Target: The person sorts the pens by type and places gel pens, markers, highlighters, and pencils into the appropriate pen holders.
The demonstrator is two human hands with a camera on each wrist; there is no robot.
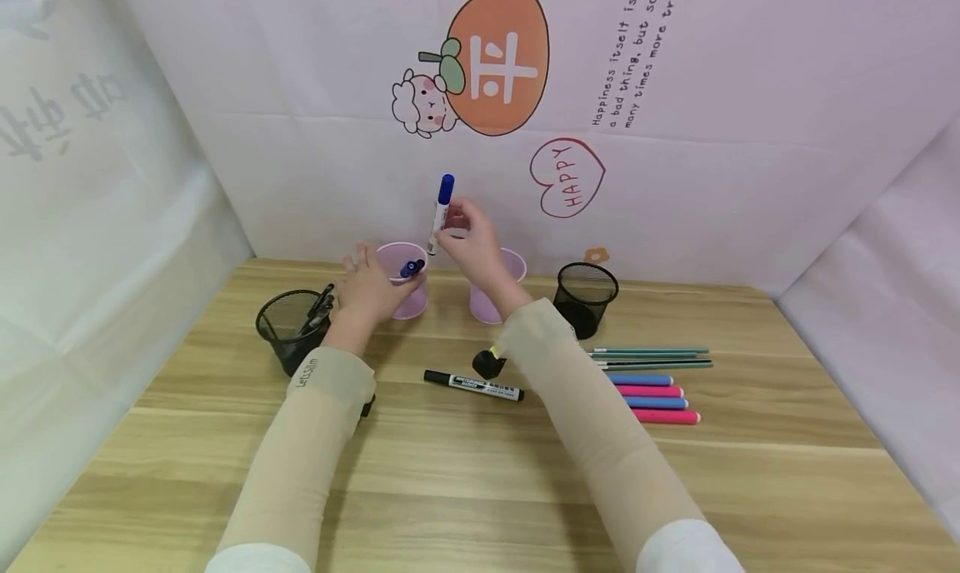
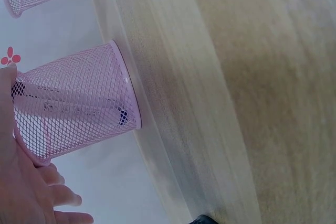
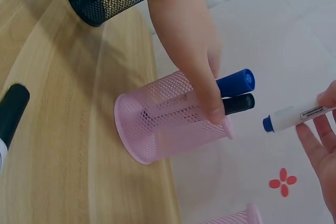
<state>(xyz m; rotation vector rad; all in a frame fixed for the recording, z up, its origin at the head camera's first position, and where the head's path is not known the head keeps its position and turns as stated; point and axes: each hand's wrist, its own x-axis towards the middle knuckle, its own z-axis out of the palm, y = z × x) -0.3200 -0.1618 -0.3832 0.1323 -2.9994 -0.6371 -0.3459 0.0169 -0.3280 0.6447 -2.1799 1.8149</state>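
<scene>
My left hand is round the rim of the left pink mesh pen cup, its thumb across the front and its other fingers spread at the left. Inside that cup stand a blue-capped marker and a black-capped marker, their caps above the rim. My right hand pinches a white whiteboard marker, blue cap up, between the two pink cups and above their rims. Its blue lower end points down toward the left cup, apart from it, in the right wrist view.
A second pink mesh cup stands to the right, partly behind my right wrist. Black mesh cups stand at far left and right; the left one holds pens. A black marker, several brushes and pink and blue pens lie on the table.
</scene>
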